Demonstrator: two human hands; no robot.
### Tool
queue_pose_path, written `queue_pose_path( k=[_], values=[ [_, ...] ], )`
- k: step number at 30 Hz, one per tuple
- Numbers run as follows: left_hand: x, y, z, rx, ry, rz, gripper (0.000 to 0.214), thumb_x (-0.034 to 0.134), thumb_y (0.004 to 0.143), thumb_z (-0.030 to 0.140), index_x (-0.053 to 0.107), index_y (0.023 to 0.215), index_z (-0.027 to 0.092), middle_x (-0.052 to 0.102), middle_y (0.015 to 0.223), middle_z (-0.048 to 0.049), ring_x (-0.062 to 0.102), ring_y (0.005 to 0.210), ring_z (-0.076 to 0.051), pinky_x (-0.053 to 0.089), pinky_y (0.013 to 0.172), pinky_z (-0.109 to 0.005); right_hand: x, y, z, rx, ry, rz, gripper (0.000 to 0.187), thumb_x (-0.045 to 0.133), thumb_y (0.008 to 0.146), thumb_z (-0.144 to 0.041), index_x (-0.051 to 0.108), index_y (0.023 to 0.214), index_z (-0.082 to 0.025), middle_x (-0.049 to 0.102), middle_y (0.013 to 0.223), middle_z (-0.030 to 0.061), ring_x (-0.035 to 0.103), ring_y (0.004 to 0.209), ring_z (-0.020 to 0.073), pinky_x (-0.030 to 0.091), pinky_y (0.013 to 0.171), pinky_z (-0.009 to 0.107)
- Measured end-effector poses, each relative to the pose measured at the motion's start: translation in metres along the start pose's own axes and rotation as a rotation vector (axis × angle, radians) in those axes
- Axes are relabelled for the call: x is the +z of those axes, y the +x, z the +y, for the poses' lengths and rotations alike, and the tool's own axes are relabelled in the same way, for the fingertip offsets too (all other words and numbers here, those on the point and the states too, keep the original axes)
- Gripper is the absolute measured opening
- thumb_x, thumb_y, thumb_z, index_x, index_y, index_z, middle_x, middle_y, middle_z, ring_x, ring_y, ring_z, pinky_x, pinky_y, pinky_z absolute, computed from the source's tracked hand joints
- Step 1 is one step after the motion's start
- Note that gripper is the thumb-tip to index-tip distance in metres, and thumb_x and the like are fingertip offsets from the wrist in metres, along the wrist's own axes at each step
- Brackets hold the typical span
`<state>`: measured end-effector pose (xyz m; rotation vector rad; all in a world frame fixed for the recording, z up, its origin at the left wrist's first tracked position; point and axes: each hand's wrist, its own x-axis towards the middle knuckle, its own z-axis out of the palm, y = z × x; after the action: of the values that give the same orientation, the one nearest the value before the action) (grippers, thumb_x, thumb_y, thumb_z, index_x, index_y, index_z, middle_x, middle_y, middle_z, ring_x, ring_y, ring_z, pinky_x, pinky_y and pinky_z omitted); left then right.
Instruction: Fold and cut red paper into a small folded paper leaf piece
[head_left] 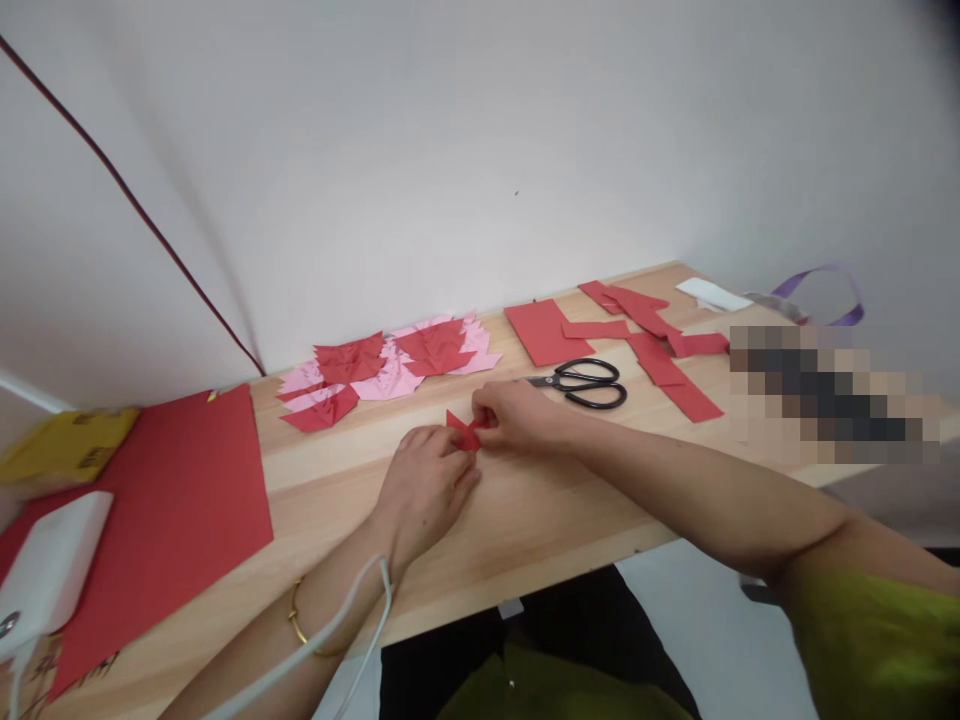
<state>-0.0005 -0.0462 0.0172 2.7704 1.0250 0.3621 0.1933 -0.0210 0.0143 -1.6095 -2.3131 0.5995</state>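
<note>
A small folded piece of red paper point(466, 434) lies on the wooden table between my two hands. My left hand point(426, 478) rests low on the table, its fingers closed on the paper's near left side. From the right, my right hand point(517, 415) pinches the other side of the same piece. My fingers cover much of its shape. Just beyond my right hand lie black-handled scissors point(589, 382), their blades partly hidden behind it. Folded red and pink paper pieces point(386, 365) sit in overlapping rows by the wall.
Red paper strips point(667, 365) and a red rectangle of paper point(541, 332) lie at the back right. A large red sheet point(202, 490), a yellow packet point(71, 445) and a white device point(56, 565) occupy the left. A white cable point(330, 625) crosses my left forearm.
</note>
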Motion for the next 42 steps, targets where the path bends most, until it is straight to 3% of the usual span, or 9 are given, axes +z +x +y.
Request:
queue_pose_path(
  k=[7, 10, 15, 23, 32, 38, 42],
  values=[
    [-0.004, -0.003, 0.004, -0.044, 0.001, -0.022, 0.018, 0.054, 0.086, 0.03, 0.07, 0.089, 0.021, 0.06, 0.099, -0.0085, 0.051, 0.097, -0.023, 0.043, 0.087, -0.043, 0.002, 0.0, -0.002, -0.04, -0.044, 0.037, 0.031, 0.061, 0.074, -0.05, 0.06, 0.078, -0.019, 0.065, 0.083, 0.0048, 0.055, 0.074, 0.0172, 0.03, 0.063, 0.026],
    [-0.005, -0.002, 0.006, -0.061, 0.027, -0.032, 0.019, 0.054, 0.086, 0.031, 0.07, 0.087, 0.021, 0.059, 0.092, -0.0083, 0.051, 0.091, -0.023, 0.044, 0.081, -0.041, 0.002, 0.001, -0.002, -0.012, -0.049, 0.022, 0.026, 0.061, 0.074, -0.044, 0.06, 0.078, -0.019, 0.066, 0.082, 0.0048, 0.054, 0.072, 0.0164, 0.03, 0.061, 0.026],
    [-0.005, -0.001, 0.008, -0.071, 0.076, -0.175, 0.022, 0.048, 0.09, 0.03, 0.067, 0.091, 0.019, 0.064, 0.083, -0.0072, 0.057, 0.081, -0.021, 0.044, 0.076, -0.037, -0.001, 0.003, 0.0, 0.041, 0.003, 0.012, 0.013, 0.057, 0.076, -0.032, 0.058, 0.075, -0.019, 0.066, 0.074, 0.0012, 0.051, 0.062, 0.0123, 0.027, 0.054, 0.024],
    [-0.007, 0.0, 0.011, -0.099, 0.111, -0.286, 0.023, 0.043, 0.091, 0.032, 0.06, 0.091, 0.017, 0.067, 0.087, -0.0069, 0.062, 0.083, -0.021, 0.046, 0.078, -0.033, -0.002, 0.003, -0.009, 0.037, -0.106, 0.004, 0.023, 0.062, 0.073, -0.041, 0.06, 0.075, -0.019, 0.066, 0.081, 0.0027, 0.054, 0.07, 0.0144, 0.028, 0.059, 0.025],
    [-0.008, -0.001, 0.012, -0.097, 0.112, -0.274, 0.025, 0.041, 0.091, 0.034, 0.06, 0.088, 0.018, 0.065, 0.084, -0.0064, 0.061, 0.079, -0.02, 0.046, 0.072, -0.031, 0.002, 0.009, -0.002, 0.07, -0.084, 0.024, 0.022, 0.051, 0.081, -0.037, 0.058, 0.073, -0.018, 0.065, 0.073, 0.0022, 0.052, 0.063, 0.0129, 0.025, 0.054, 0.025],
    [-0.009, 0.0, 0.013, -0.118, 0.122, -0.272, 0.022, 0.043, 0.09, 0.033, 0.059, 0.083, 0.018, 0.066, 0.086, -0.0062, 0.061, 0.079, -0.02, 0.046, 0.073, -0.031, -0.002, 0.004, -0.006, 0.031, -0.104, -0.014, 0.034, 0.064, 0.07, -0.052, 0.059, 0.077, -0.019, 0.066, 0.08, 0.0029, 0.052, 0.067, 0.0145, 0.026, 0.057, 0.025],
    [-0.009, 0.001, 0.013, -0.132, 0.126, -0.296, 0.026, 0.041, 0.091, 0.034, 0.06, 0.083, 0.018, 0.067, 0.083, -0.006, 0.062, 0.078, -0.021, 0.046, 0.073, -0.033, -0.001, 0.006, -0.009, 0.024, -0.151, -0.007, 0.034, 0.065, 0.069, -0.051, 0.06, 0.078, -0.019, 0.066, 0.083, 0.0039, 0.052, 0.069, 0.015, 0.024, 0.058, 0.026]
  ],
)
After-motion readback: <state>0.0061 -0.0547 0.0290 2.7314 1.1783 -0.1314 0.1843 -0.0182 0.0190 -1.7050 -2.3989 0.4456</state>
